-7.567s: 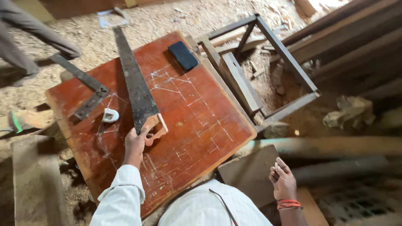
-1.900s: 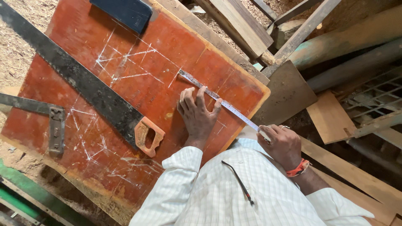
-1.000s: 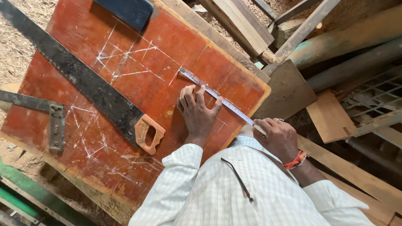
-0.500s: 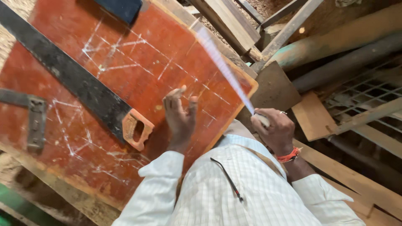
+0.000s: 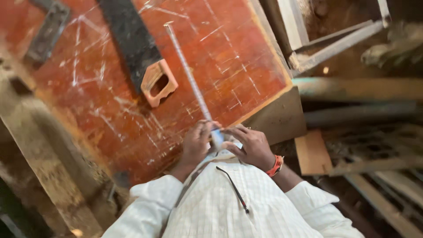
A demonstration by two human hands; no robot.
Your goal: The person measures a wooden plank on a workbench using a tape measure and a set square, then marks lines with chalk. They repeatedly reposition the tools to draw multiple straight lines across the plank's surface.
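Head view: metal ruler [image 5: 189, 75] slants across red bench [image 5: 246, 57], near end pinched by left hand [image 5: 196, 145] and right hand [image 5: 249, 147] | likely thin, stiff, light, though blurred; best gripped by edges | saw handle [image 5: 158, 83] just beside.

You have a handsaw [image 5: 132, 44] lying on the red-orange board [image 5: 246, 57], its dark blade running up out of view and its pale wooden handle [image 5: 158, 83] pointing toward you. The board is criss-crossed with white chalk lines [image 5: 88, 70]. At the upper left a metal square [image 5: 46, 31] rests on the same surface, blurred. To your right, off the board's edge, a grey frame of wooden bars [image 5: 326, 44] stands over rubble, long planks [image 5: 361, 88] run sideways below it, and a small flat offcut [image 5: 312, 152] lies near them
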